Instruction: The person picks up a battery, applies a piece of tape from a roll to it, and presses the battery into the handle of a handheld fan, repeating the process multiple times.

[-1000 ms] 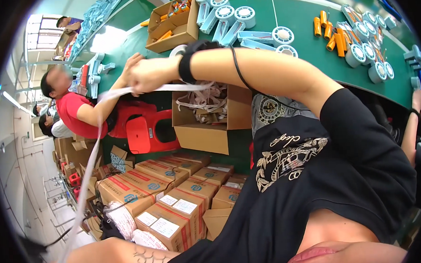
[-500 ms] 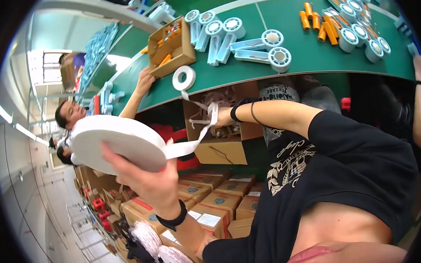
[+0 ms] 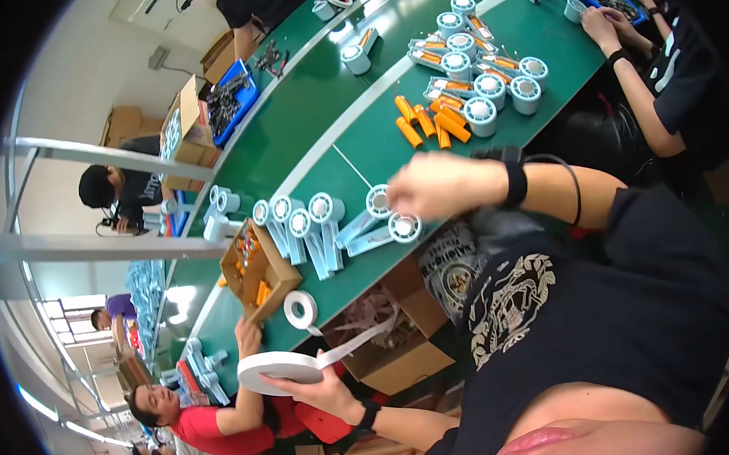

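Observation:
My left hand (image 3: 329,393) is closed around the lower edge of a large white roll of tape (image 3: 274,366), off the table's near side. A loose strip of tape (image 3: 361,339) runs from the roll over an open carton. My right hand (image 3: 452,181) is over the table's near edge, blurred, its fingers not clearly readable. Close by it lie light-blue handheld-fan housings (image 3: 405,226) with round heads and long open handles. Orange cylindrical batteries (image 3: 430,120) are grouped beyond that hand. A smaller white tape roll (image 3: 300,309) hangs near the table edge.
A cardboard box (image 3: 277,273) with orange batteries stands on the green table (image 3: 322,180). Further right are several fan housings (image 3: 488,88) with batteries inside. Under the table edge is an open carton (image 3: 411,364) of scraps. A co-worker in red (image 3: 235,428) reaches toward the battery box; others work around the table.
My right hand has let go of the tape strip and moved up and right over the table. The large roll stays in my left hand. The view has swung, showing more of the table.

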Demonstrator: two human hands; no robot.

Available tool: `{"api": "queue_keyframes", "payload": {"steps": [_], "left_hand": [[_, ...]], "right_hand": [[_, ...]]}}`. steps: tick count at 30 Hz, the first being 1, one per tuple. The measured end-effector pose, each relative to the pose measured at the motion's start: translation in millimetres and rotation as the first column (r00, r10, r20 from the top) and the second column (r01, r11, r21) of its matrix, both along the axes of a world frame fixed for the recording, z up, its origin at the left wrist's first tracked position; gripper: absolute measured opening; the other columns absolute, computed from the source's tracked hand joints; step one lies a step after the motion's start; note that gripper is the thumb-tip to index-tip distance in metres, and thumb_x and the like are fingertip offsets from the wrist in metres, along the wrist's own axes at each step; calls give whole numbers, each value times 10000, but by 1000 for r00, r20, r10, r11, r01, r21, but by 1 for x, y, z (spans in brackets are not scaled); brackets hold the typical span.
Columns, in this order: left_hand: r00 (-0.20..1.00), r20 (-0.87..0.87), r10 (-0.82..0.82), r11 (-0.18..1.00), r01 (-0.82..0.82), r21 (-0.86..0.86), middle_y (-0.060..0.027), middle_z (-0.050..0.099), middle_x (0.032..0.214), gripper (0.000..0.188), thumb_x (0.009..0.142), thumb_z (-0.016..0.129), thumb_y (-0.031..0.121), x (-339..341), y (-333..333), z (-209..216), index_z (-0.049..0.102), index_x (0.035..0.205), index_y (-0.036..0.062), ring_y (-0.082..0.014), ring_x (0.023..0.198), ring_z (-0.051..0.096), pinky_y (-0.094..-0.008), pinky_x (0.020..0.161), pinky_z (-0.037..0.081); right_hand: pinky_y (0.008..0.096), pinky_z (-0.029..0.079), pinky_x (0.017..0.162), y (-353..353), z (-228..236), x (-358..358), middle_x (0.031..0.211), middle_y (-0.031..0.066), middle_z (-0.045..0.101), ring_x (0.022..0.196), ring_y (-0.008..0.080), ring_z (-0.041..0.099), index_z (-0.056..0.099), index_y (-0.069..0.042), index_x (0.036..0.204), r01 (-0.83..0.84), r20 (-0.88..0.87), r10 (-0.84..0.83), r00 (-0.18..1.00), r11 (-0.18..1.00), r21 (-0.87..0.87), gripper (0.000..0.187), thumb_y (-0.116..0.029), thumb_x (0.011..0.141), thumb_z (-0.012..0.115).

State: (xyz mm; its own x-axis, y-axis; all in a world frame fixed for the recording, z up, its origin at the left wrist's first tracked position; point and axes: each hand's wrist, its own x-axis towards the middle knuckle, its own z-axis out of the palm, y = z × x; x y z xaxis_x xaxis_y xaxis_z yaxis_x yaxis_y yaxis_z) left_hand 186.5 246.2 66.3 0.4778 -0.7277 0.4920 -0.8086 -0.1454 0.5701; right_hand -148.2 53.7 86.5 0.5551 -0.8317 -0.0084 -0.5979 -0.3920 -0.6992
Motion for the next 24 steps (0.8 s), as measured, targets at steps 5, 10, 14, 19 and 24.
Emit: {"api": "queue_keyframes", "payload": {"steps": [5, 10, 14, 19, 24], "left_hand": [[982, -128, -137, 989, 128, -73, -303, 332, 1489, 1134, 671, 851, 188, -48, -65, -9, 140, 1546, 70, -438, 1326, 407, -511, 1051, 382], [971, -41, -234, 971, 236, 44, -253, 329, 1512, 1142, 650, 870, 233, -63, -109, 1, 175, 1535, 41, -432, 1326, 407, -507, 1067, 353], [965, 43, -260, 963, 256, 80, -211, 349, 1517, 1127, 629, 875, 270, -57, -133, 3, 229, 1516, 12, -402, 1289, 449, -485, 1073, 321], [942, 147, -303, 952, 293, 88, -201, 484, 1415, 1112, 600, 858, 331, -57, -155, 5, 289, 1496, 0, -355, 1154, 554, -440, 988, 330], [923, 223, -313, 950, 302, 81, -150, 598, 1139, 1113, 579, 838, 354, -64, -155, -2, 309, 1492, 0, -316, 986, 591, -418, 840, 333]], "right_hand": [[458, 516, 775, -129, -41, -52, 857, 169, 688, 891, 348, 664, 714, -58, 875, 333, -357, -524, 774, 815, -474, 332, -355, 868, 565], [476, 476, 808, -180, -81, -37, 909, 151, 702, 953, 348, 654, 724, -53, 901, 305, -601, -413, 684, 911, -278, 360, -383, 851, 591], [516, 452, 830, -186, -91, -29, 928, 151, 709, 928, 360, 669, 654, -40, 1079, 272, -625, -381, 681, 925, -266, 399, -368, 860, 594], [381, 486, 715, -166, -43, -20, 879, 108, 684, 808, 223, 664, 539, -33, 1223, 276, -44, -281, 959, 956, -102, 363, -196, 904, 596], [268, 453, 608, -89, 18, 47, 876, 64, 645, 667, 94, 565, 534, 37, 1214, -69, 573, 54, 818, 998, 6, 323, -83, 917, 574]]}}
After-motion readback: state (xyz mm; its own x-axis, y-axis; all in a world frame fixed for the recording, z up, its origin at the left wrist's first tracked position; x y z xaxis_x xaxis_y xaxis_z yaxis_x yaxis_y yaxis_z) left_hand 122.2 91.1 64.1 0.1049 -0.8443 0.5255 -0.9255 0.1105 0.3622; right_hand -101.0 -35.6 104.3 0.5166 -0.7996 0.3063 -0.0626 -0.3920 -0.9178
